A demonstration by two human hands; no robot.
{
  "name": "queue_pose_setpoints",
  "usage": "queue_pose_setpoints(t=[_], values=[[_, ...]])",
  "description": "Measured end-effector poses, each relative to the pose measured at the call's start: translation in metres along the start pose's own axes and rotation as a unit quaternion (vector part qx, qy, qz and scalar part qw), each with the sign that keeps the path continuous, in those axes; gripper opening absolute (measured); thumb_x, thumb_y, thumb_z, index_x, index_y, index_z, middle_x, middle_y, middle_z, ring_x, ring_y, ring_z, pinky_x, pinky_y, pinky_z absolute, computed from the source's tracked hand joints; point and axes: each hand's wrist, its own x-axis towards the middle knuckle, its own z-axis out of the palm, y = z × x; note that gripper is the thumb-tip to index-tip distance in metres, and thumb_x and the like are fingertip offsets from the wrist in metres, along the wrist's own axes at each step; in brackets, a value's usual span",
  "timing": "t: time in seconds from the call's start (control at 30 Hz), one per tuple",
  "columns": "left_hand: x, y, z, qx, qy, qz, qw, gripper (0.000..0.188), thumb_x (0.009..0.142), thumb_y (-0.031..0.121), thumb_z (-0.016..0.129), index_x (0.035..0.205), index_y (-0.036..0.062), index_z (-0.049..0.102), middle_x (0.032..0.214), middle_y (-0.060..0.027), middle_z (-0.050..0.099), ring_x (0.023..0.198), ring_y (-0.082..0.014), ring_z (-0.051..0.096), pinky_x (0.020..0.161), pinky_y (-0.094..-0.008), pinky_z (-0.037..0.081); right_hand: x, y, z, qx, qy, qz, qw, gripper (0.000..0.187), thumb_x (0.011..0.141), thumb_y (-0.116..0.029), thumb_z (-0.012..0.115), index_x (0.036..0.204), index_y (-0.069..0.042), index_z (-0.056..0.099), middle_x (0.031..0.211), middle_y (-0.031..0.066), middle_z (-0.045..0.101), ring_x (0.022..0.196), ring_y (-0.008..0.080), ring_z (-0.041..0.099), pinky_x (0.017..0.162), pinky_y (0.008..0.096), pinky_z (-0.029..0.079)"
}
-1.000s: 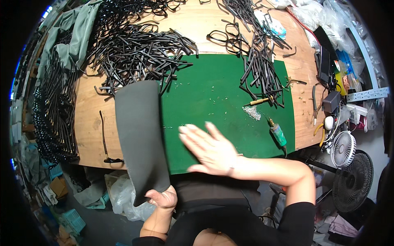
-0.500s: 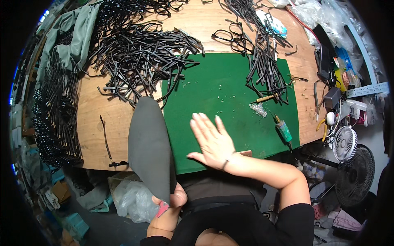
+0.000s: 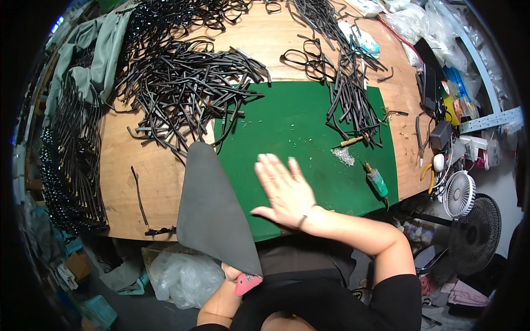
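My left hand [image 3: 231,272] is closed on the near edge of a dark grey sheet [image 3: 215,204], its fingers partly hidden behind it. A small pink patch [image 3: 248,283] shows at the sheet's corner beside that hand. The sheet is raised and bent along the left edge of a green mat [image 3: 270,127]; I cannot tell whether it is the mat's own underside. Flat on the mat, fingers stretched and thumb apart, lies my right hand [image 3: 284,190], holding nothing. Tiny loose bits are scattered on the green surface beyond it.
Dark eyeglass temples are heaped at the far left [image 3: 176,88] and far right [image 3: 353,105]. Right on the mat are a brass-coloured tool [image 3: 351,142], a heap of small shiny pieces [image 3: 343,156] and a green-handled screwdriver [image 3: 378,185]. A glasses part [image 3: 160,231] lies by the table's front edge.
My left hand has drawn the grey sheet's near corner lower and to the right, and more of its broad face shows. My right hand stays flat in place. The view has shifted slightly.
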Motion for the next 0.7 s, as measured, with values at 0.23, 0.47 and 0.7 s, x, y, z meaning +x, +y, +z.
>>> queue_pose_setpoints(t=[0.23,0.47,0.7], values=[[-0.011,-0.028,0.004,-0.098,-0.006,0.052,0.994,0.009,0.069,-0.001,0.050,0.065,0.0024,0.057,0.075,-0.0090,0.060,0.067,-0.0191,0.057,0.068,-0.0284,0.047,-0.022,0.013,-0.031,-0.061,0.023,0.056,0.996,0.089,0.078,-0.057,0.054,0.133,0.009,0.030,0.142,0.0255,0.025,0.134,0.0349,0.021,0.108,0.0498,0.016],[-0.008,-0.021,-0.002,-0.058,-0.048,-0.020,0.997,0.008,0.067,0.000,0.049,0.069,0.0031,0.057,0.074,-0.0072,0.058,0.068,-0.0169,0.055,0.066,-0.0266,0.046,0.098,0.003,0.006,-0.067,0.094,-0.058,0.992,0.085,0.080,-0.056,0.051,0.131,0.009,0.032,0.137,0.0241,0.033,0.132,0.0349,0.026,0.107,0.0459,0.022],[-0.003,-0.001,0.004,-0.292,0.007,-0.213,0.932,0.009,0.067,0.001,0.056,0.075,0.0048,0.059,0.076,-0.0081,0.060,0.070,-0.0180,0.058,0.064,-0.0289,0.047,0.085,0.010,-0.001,-0.022,0.049,-0.008,0.999,0.091,0.081,-0.061,0.047,0.134,0.010,0.026,0.142,0.0239,0.024,0.135,0.0341,0.019,0.110,0.0433,0.018]])
